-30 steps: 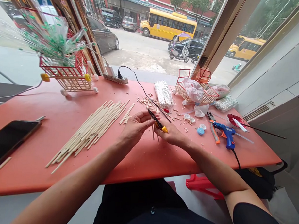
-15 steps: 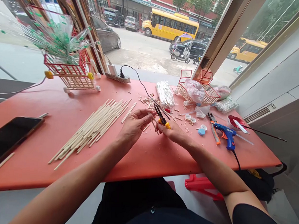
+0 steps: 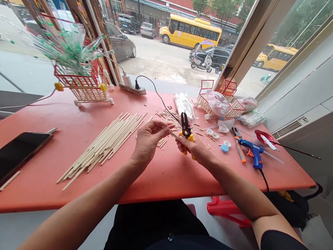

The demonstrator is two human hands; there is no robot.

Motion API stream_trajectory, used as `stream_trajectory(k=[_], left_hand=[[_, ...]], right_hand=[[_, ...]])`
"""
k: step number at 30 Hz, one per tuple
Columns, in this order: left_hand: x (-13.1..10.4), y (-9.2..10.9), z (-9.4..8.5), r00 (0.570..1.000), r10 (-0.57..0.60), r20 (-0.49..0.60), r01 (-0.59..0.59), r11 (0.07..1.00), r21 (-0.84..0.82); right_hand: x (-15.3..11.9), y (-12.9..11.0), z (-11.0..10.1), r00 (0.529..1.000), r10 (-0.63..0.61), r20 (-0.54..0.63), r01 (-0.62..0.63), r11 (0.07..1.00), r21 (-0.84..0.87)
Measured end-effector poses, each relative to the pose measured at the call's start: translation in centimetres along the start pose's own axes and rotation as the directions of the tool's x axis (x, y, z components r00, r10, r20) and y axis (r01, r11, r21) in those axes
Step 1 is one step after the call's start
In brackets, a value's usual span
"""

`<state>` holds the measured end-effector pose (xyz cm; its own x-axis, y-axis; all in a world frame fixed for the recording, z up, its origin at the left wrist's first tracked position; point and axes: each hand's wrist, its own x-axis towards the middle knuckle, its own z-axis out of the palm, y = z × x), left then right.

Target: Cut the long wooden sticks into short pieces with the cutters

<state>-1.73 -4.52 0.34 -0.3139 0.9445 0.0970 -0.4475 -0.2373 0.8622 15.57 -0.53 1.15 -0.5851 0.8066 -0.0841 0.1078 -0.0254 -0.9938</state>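
Observation:
My left hand [image 3: 149, 137] pinches one end of a short wooden stick [image 3: 171, 133] between thumb and fingers. The stick's other end meets the thumb of my right hand [image 3: 191, 146]. That hand is wrapped round wire strippers [image 3: 185, 126] with yellow handles and black jaws, which point up and away from me. Left of my hands lies a pile of long wooden sticks [image 3: 105, 144] on the red table [image 3: 159, 175]. A few short cut pieces [image 3: 162, 143] rest beneath and between my hands.
Beyond my hands are wood scraps [image 3: 168, 117] and a silvery packet [image 3: 184, 105]. To the right lie a blue glue gun [image 3: 251, 150], orange-handled pliers [image 3: 239, 145] and bottle caps [image 3: 225, 148]. Small stick-built carts [image 3: 80, 87] stand at the back; a phone [image 3: 18, 154] lies left.
The wire strippers have swung more upright and slightly right in my right hand. The short stick has turned from steep to flatter, sloping between both hands. The view has shifted slightly.

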Motion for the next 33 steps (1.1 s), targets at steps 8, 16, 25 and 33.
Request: stream_trajectory(k=[8,16,25,33], left_hand=[[-0.2,0.3,-0.1,0.999,-0.012,0.043,0.011,1.0,0.007],[-0.2,-0.5,-0.6,0.996,-0.04,0.079,0.038,0.999,0.031],[-0.3,0.0,-0.5,0.998,-0.005,0.064,-0.004,0.991,0.137],[-0.2,0.0,-0.5,0.997,0.003,0.08,-0.019,0.98,0.2]], right_hand=[[-0.5,-1.0,-0.2,0.998,-0.052,-0.036,0.045,0.982,-0.184],[-0.1,-0.7,-0.6,0.995,-0.088,-0.049,0.077,0.977,-0.198],[0.0,-0.8,-0.5,0.994,-0.105,-0.021,0.096,0.959,-0.267],[0.1,-0.2,-0.5,0.993,-0.091,-0.074,0.068,0.96,-0.273]])
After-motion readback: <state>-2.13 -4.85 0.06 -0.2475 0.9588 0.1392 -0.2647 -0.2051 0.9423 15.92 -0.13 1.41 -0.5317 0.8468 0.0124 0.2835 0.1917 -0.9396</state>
